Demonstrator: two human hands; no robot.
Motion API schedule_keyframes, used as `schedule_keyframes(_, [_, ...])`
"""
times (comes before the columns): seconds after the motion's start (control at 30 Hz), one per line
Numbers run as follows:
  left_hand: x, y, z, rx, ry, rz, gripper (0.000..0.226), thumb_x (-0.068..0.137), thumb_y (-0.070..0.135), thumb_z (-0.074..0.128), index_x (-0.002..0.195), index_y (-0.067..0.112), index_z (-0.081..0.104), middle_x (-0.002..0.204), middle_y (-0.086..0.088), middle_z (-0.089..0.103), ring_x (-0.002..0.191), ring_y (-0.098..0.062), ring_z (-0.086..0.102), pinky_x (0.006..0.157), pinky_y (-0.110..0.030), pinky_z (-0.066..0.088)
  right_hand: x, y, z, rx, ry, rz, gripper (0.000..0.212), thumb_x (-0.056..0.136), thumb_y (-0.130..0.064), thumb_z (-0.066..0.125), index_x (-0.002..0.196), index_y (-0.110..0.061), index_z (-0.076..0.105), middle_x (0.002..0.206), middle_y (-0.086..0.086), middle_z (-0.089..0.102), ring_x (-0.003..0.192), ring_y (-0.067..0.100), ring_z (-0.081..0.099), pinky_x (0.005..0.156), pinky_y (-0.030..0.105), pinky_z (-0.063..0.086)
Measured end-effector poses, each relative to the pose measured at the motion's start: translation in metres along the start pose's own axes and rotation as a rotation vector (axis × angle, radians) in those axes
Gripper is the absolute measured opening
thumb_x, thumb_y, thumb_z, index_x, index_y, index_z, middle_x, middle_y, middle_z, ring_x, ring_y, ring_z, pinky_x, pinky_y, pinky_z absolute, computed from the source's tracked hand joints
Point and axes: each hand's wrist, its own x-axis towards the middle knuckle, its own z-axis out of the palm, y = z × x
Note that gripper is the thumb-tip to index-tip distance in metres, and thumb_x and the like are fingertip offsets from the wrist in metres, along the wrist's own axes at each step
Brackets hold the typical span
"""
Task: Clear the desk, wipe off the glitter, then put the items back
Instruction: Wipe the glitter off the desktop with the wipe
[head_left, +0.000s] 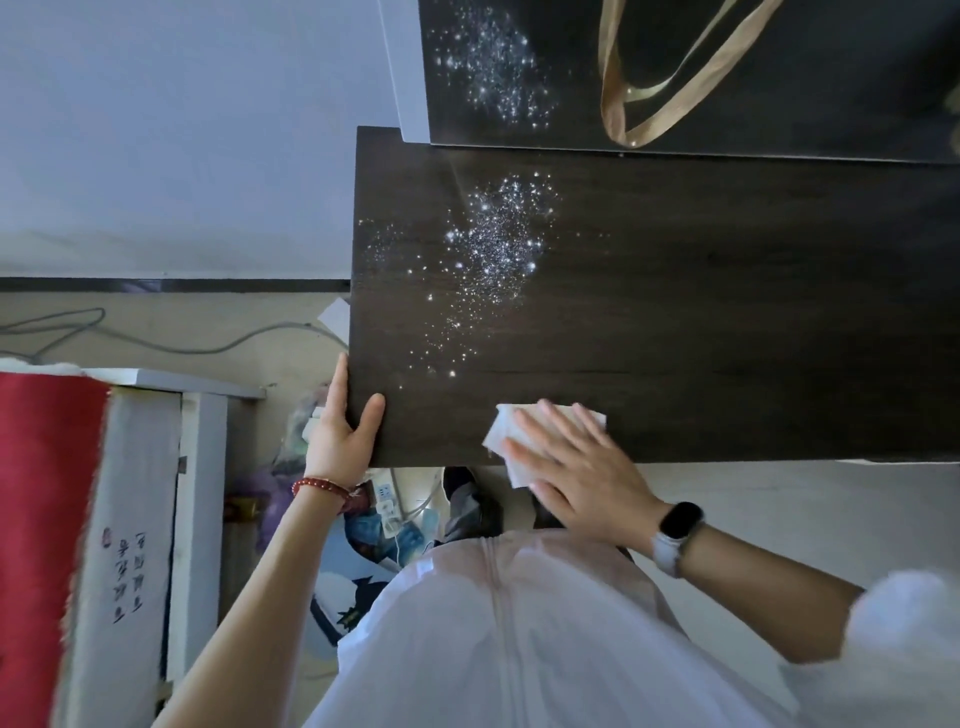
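Dark wood desk (701, 312) | silver glitter (488, 249) scattered across its left part | right hand (576, 467) flat, fingers spread, pressing white tissue (498, 441) at near edge | left hand (340, 431) clasping desk's left corner

A pale wall (182, 130) meets a beige floor (156, 332) at a dark baseboard (171, 285). A grey cable (171, 345) trails across the floor beside a red cloth (41, 519).

the right hand (582, 467) hides most of the white wipe (501, 439). the tabletop (727, 312) runs off the right edge; the gold ribbon loop (670, 78) is cut by the far edge.
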Motion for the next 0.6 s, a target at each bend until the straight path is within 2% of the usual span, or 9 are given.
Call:
schedule_keyframes(0.1, [0.001,-0.002,-0.015,-0.216,-0.067,-0.04,0.048,0.094,0.009,0.04,0.14,0.016,0.026,0.128,0.004,0.041,0.115,-0.012,0.043,0.091,-0.014,0.043,0.062,-0.047,-0.001,0.002,-0.006,-0.222,0.047,0.094,-0.034,0.027,0.141,-0.03,0.026,0.151,0.001,0.026,0.14,0.026,0.019,0.111,0.048,0.01])
schedule_keyframes(0.17, [0.002,-0.001,-0.022,-0.344,-0.08,-0.129,0.04,0.096,0.014,0.036,0.136,0.012,0.034,0.124,-0.002,0.047,0.11,-0.016,0.048,0.08,-0.01,0.049,0.095,-0.052,-0.01,-0.019,-0.005,-0.274,0.046,0.094,-0.035,0.025,0.14,-0.032,0.028,0.151,0.0,0.028,0.139,0.025,0.022,0.114,0.049,0.011])
schedule_keyframes(0.23, [0.001,0.0,-0.024,-0.448,-0.082,-0.216,0.039,0.098,0.022,0.032,0.134,0.009,0.039,0.124,-0.004,0.05,0.11,-0.017,0.049,0.067,-0.005,0.05,0.125,-0.037,-0.021,-0.032,0.023,-0.189,0.046,0.097,-0.034,0.022,0.142,-0.032,0.022,0.154,0.0,0.019,0.142,0.025,0.014,0.116,0.045,0.005])
schedule_keyframes(0.27, [0.0,0.0,-0.024,-0.474,-0.093,-0.237,0.041,0.098,0.025,0.028,0.134,0.008,0.039,0.125,-0.003,0.049,0.111,-0.016,0.048,0.066,-0.006,0.049,0.139,-0.028,-0.026,-0.005,0.036,-0.067,0.046,0.098,-0.034,0.021,0.143,-0.032,0.016,0.155,0.0,0.011,0.143,0.025,0.006,0.115,0.043,-0.001])
schedule_keyframes(0.33, [-0.001,0.0,-0.022,-0.522,-0.114,-0.256,0.047,0.099,0.032,0.019,0.135,0.01,0.038,0.134,-0.002,0.046,0.117,-0.016,0.045,0.078,-0.012,0.046,0.155,-0.03,-0.032,0.096,0.074,0.165,0.048,0.098,-0.034,0.02,0.145,-0.028,0.011,0.156,0.001,0.003,0.143,0.027,-0.001,0.115,0.044,-0.004])
schedule_keyframes(0.37, [0.0,-0.003,-0.021,-0.557,-0.107,-0.282,0.049,0.098,0.036,0.017,0.135,0.011,0.038,0.138,-0.003,0.044,0.122,-0.018,0.044,0.087,-0.018,0.042,0.155,-0.043,-0.03,0.114,0.081,0.176,0.049,0.097,-0.035,0.018,0.145,-0.026,0.014,0.156,0.003,0.006,0.143,0.029,0.001,0.115,0.045,-0.004])
schedule_keyframes(0.43, [0.001,-0.007,-0.022,-0.63,-0.057,-0.396,0.054,0.097,0.044,0.016,0.133,0.012,0.04,0.142,-0.007,0.041,0.13,-0.023,0.039,0.1,-0.031,0.032,0.133,-0.078,-0.014,0.071,0.055,-0.005,0.052,0.093,-0.037,0.015,0.144,-0.024,0.02,0.155,0.005,0.016,0.142,0.031,0.01,0.115,0.048,0.0])
schedule_keyframes(0.5, [0.001,-0.01,-0.026,-0.67,-0.074,-0.473,0.058,0.095,0.05,0.014,0.128,0.015,0.046,0.141,-0.008,0.042,0.132,-0.025,0.036,0.108,-0.04,0.026,0.101,-0.099,-0.004,0.03,0.01,-0.205,0.05,0.094,-0.036,0.018,0.142,-0.025,0.023,0.152,0.003,0.025,0.14,0.029,0.018,0.114,0.047,0.005])
schedule_keyframes(0.6, [-0.008,-0.013,-0.027,-0.675,-0.122,-0.432,0.056,0.095,0.048,0.009,0.114,0.02,0.053,0.128,-0.004,0.051,0.116,-0.02,0.047,0.106,-0.04,0.027,0.112,-0.074,-0.01,-0.053,-0.028,-0.319,0.049,0.094,-0.036,0.016,0.143,-0.029,0.02,0.153,-0.001,0.02,0.141,0.025,0.014,0.115,0.045,-0.002])
